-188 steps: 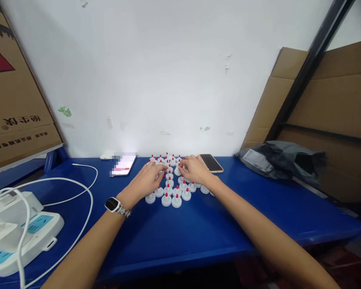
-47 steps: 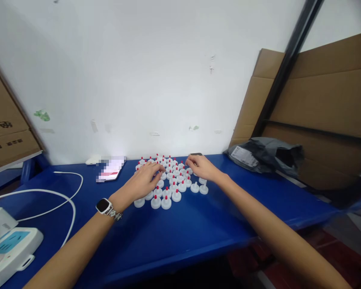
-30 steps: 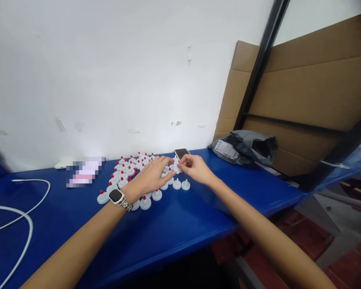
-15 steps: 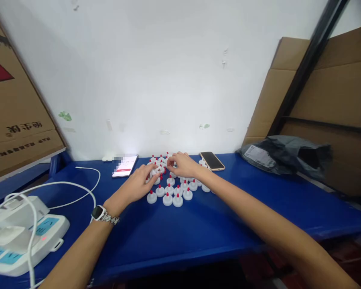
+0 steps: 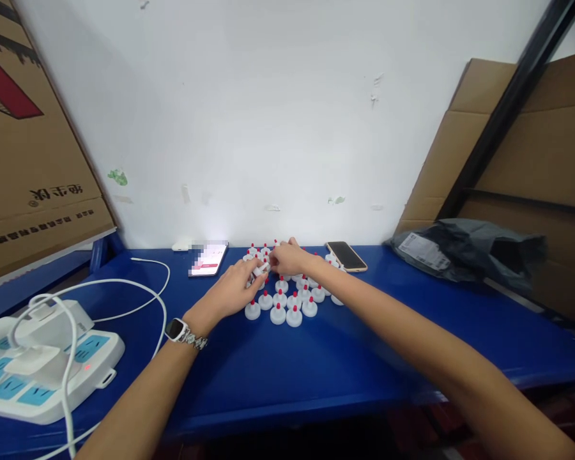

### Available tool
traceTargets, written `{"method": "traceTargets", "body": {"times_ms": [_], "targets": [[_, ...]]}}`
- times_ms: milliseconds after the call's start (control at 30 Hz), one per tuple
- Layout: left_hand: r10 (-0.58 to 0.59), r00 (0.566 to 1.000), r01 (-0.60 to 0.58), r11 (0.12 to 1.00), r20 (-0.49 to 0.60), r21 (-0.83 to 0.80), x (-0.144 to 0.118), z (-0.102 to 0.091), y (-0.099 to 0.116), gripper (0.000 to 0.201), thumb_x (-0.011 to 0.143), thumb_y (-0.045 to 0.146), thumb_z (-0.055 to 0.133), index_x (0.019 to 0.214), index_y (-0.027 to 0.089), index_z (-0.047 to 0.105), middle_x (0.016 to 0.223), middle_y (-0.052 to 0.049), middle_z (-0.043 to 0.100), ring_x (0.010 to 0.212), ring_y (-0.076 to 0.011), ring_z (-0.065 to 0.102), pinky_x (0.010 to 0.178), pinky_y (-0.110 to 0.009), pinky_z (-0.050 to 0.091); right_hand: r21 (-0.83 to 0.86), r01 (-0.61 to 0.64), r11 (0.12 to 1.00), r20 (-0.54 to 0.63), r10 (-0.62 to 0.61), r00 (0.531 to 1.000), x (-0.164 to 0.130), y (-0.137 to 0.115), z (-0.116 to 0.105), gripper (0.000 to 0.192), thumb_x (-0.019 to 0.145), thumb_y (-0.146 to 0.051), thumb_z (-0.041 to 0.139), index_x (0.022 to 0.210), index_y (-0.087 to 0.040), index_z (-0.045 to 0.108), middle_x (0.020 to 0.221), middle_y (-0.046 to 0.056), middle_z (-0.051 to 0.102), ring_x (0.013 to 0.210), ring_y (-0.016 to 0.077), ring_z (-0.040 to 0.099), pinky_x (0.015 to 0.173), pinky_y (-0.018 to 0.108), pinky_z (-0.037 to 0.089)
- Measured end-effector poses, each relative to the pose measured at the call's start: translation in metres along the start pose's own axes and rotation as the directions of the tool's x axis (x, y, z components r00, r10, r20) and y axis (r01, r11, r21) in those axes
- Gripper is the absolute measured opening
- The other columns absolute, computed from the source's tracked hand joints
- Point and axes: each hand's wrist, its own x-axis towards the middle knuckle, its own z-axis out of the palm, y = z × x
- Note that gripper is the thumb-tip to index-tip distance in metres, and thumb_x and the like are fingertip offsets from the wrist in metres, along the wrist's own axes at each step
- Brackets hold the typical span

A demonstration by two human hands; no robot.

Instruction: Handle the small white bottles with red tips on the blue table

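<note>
Most caps (image 5: 278, 315) wear red tips (image 5: 294, 308), a few look bare; the left hand (image 5: 232, 289) grips one, the right hand's (image 5: 290, 259) hold is hidden.

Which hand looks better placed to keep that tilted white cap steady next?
Left hand, probably: it holds the tilted white cap. The right hand is close by, but whether it holds anything is unclear.

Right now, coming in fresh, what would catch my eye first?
Probably the white caps, many red-tipped, clustered mid-table, with the left hand holding one tilted and the right hand close beside it. Then perhaps the bright blue table itself, the white power strip at near left and the grey bag at far right.
</note>
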Motion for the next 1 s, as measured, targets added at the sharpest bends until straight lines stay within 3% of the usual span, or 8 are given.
{"method": "traceTargets", "body": {"times_ms": [133,267,533,667,733,833,900,1000], "targets": [[0.011,1.000,-0.011,1.000,0.002,-0.006,0.000,0.000,0.002,0.032,0.099,0.044,0.036,0.108,0.021,0.056,0.084,-0.005,0.062,0.081,-0.0233,0.058,0.072,-0.035,0.043,0.031,-0.031,0.999,-0.086,0.033,0.996,-0.012,0.007,-0.006,0.024,0.083,-0.039,0.059,0.087,-0.019,0.072,0.089,0.009,0.071,0.100,0.0275,0.055,0.092,0.041,0.026],[0.012,1.000,-0.013,1.000,-0.001,-0.009,0.000,0.000,0.002,0.032,0.099,0.045,0.036,0.106,0.021,0.057,0.085,-0.005,0.062,0.081,-0.0235,0.058,0.071,-0.035,0.044,-0.025,-0.019,1.000,-0.035,0.018,0.999,-0.014,0.007,-0.008,0.029,0.076,-0.046,0.066,0.085,-0.019,0.074,0.094,0.013,0.070,0.105,0.0318,0.050,0.092,0.044,0.027],[0.023,1.000,-0.023,0.999,-0.009,-0.029,-0.001,0.003,0.001,0.033,0.098,0.046,0.036,0.106,0.022,0.057,0.092,-0.007,0.063,0.085,-0.0242,0.060,0.074,-0.037,0.046,-0.036,0.017,0.999,0.036,-0.016,0.999,-0.001,-0.001,-0.005,0.014,0.076,-0.024,0.063,0.085,-0.017,0.072,0.085,0.012,0.072,0.101,0.0297,0.057,0.095,0.045,0.026],[0.020,1.000,-0.020,0.999,0.004,-0.036,-0.002,0.001,0.004,0.032,0.099,0.046,0.036,0.104,0.022,0.057,0.094,-0.007,0.064,0.090,-0.0252,0.059,0.077,-0.037,0.046,0.201,0.009,0.980,-0.095,0.010,0.995,-0.010,0.004,-0.003,0.011,0.078,-0.019,0.060,0.084,-0.016,0.068,0.086,0.008,0.072,0.087,0.0219,0.063,0.093,0.041,0.032],[0.011,1.000,-0.011,0.999,0.004,-0.037,-0.002,0.001,0.007,0.033,0.099,0.047,0.036,0.103,0.022,0.057,0.095,-0.007,0.064,0.091,-0.0255,0.059,0.078,-0.037,0.046,0.490,0.033,0.871,-0.198,0.075,0.977,-0.019,0.003,-0.001,0.012,0.081,-0.023,0.059,0.086,-0.016,0.066,0.085,0.006,0.072,0.081,0.0179,0.063,0.085,0.035,0.039],[0.018,1.000,-0.018,0.999,-0.013,-0.039,-0.001,0.002,0.013,0.034,0.100,0.047,0.034,0.105,0.022,0.055,0.092,-0.006,0.063,0.088,-0.0249,0.058,0.078,-0.038,0.045,0.846,0.140,0.514,-0.295,0.233,0.927,-0.035,-0.005,0.006,0.019,0.084,-0.034,0.058,0.086,-0.017,0.063,0.076,0.003,0.070,0.070,0.0146,0.062,0.070,0.027,0.044],[0.036,0.999,-0.037,0.998,-0.027,-0.047,-0.001,0.005,0.017,0.034,0.101,0.046,0.032,0.105,0.021,0.054,0.090,-0.006,0.062,0.086,-0.0244,0.058,0.078,-0.038,0.045,0.918,0.206,0.339,-0.316,0.311,0.896,-0.044,-0.014,0.010,0.024,0.083,-0.041,0.060,0.079,-0.017,0.061,0.070,0.001,0.068,0.065,0.0135,0.060,0.065,0.026,0.045],[0.051,0.998,-0.052,0.997,-0.034,-0.048,-0.001,0.011,0.021,0.033,0.101,0.044,0.030,0.103,0.020,0.052,0.089,-0.007,0.060,0.088,-0.0248,0.058,0.079,-0.039,0.046,0.934,0.240,0.265,-0.325,0.348,0.879,-0.054,-0.027,0.014,0.029,0.079,-0.044,0.065,0.072,-0.018,0.057,0.066,0.000,0.064,0.063,0.0128,0.058,0.063,0.026,0.045]]}}
